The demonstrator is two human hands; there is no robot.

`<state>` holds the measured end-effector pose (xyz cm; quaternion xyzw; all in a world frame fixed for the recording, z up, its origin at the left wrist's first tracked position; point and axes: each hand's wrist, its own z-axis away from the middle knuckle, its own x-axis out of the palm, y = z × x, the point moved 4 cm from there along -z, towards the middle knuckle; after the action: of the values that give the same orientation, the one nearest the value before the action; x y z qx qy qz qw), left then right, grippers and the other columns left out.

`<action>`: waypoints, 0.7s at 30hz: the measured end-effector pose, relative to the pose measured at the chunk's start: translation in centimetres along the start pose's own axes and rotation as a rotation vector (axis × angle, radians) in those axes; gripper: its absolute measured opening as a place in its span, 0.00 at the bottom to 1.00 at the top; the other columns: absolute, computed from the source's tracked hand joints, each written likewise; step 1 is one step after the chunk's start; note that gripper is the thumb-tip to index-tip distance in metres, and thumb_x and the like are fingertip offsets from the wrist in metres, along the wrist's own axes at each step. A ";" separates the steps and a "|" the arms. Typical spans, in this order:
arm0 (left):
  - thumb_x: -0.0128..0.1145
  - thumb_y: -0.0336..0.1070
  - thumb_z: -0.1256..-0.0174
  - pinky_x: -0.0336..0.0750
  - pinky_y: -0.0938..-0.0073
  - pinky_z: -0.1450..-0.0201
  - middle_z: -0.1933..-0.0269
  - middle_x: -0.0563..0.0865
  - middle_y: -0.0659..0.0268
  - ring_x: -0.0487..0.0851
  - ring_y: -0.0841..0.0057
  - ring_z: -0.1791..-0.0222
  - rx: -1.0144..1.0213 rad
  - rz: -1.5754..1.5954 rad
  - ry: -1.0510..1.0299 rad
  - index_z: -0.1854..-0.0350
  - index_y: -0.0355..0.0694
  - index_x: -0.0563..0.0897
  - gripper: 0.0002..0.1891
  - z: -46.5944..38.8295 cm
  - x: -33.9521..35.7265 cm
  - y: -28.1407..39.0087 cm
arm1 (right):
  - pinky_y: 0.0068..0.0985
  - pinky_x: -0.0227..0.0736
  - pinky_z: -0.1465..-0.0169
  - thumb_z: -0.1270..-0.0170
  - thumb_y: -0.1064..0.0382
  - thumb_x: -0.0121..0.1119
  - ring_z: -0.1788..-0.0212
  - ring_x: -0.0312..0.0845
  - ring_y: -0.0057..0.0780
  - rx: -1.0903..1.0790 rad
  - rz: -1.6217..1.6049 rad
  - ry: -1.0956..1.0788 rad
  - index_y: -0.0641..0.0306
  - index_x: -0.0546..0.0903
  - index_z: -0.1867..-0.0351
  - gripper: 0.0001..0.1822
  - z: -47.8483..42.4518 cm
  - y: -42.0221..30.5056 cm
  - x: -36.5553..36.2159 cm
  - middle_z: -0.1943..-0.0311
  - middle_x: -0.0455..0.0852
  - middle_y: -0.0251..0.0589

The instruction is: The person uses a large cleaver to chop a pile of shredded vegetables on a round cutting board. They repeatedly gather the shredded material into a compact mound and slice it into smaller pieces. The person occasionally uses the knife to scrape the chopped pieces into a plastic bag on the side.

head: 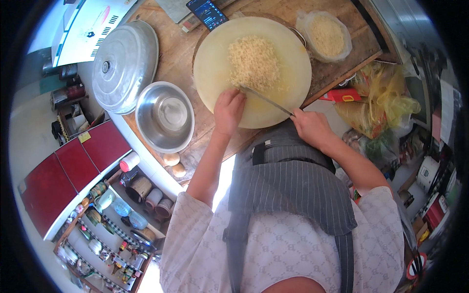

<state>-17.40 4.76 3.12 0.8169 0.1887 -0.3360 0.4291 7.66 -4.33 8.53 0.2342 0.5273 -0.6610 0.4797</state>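
Observation:
A round pale cutting board [209,73] lies on the wooden table before me. On it is a heap of finely chopped pale food [254,60]. My right hand [311,126] is closed around the handle of a knife [267,100], whose blade reaches left across the board to the near edge of the heap. My left hand [229,110] rests at the board's near edge with its fingers curled by the blade's far end. Whether those fingers hold a bit of food or press on the board is hidden.
Left of the board stand a steel bowl [144,121] and a large metal lid [122,66], with two round pale items [171,159] nearer me. A phone [207,14] touches the board's back edge. A plastic bag of pale crumbly food [327,35] sits at the back right.

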 end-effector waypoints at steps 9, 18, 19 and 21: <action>0.71 0.23 0.40 0.82 0.59 0.45 0.50 0.89 0.57 0.87 0.53 0.50 -0.015 0.036 -0.022 0.58 0.37 0.89 0.09 0.2 0.4 -0.4 | 0.55 0.80 0.63 0.27 0.63 0.57 0.68 0.87 0.60 -0.019 -0.043 0.038 0.65 0.78 0.63 0.07 0.1 -2.1 -0.1 0.75 0.87 0.57; 0.72 0.23 0.42 0.82 0.60 0.45 0.50 0.90 0.57 0.88 0.55 0.49 -0.015 0.011 -0.014 0.58 0.37 0.90 0.10 0.2 0.5 -0.5 | 0.55 0.80 0.63 0.28 0.66 0.52 0.67 0.87 0.61 -0.029 -0.049 -0.008 0.67 0.80 0.60 0.07 -1.9 -2.3 1.0 0.73 0.87 0.57; 0.72 0.23 0.42 0.83 0.60 0.45 0.50 0.90 0.57 0.88 0.55 0.49 -0.017 0.008 -0.010 0.58 0.37 0.90 0.10 0.3 0.5 -0.5 | 0.55 0.80 0.63 0.28 0.66 0.52 0.67 0.87 0.61 -0.027 -0.056 -0.005 0.66 0.80 0.60 0.07 -1.3 -1.9 0.6 0.73 0.88 0.57; 0.72 0.23 0.42 0.83 0.61 0.46 0.50 0.90 0.57 0.88 0.55 0.49 -0.013 0.001 -0.001 0.58 0.37 0.90 0.10 0.4 0.6 -0.6 | 0.56 0.80 0.63 0.28 0.66 0.52 0.67 0.87 0.61 -0.020 -0.054 -0.011 0.66 0.80 0.59 0.07 -0.5 -1.4 -0.1 0.73 0.88 0.57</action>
<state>-17.49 4.81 2.17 0.8139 0.1904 -0.3351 0.4348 6.38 -3.86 9.13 0.2115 0.5375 -0.6695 0.4670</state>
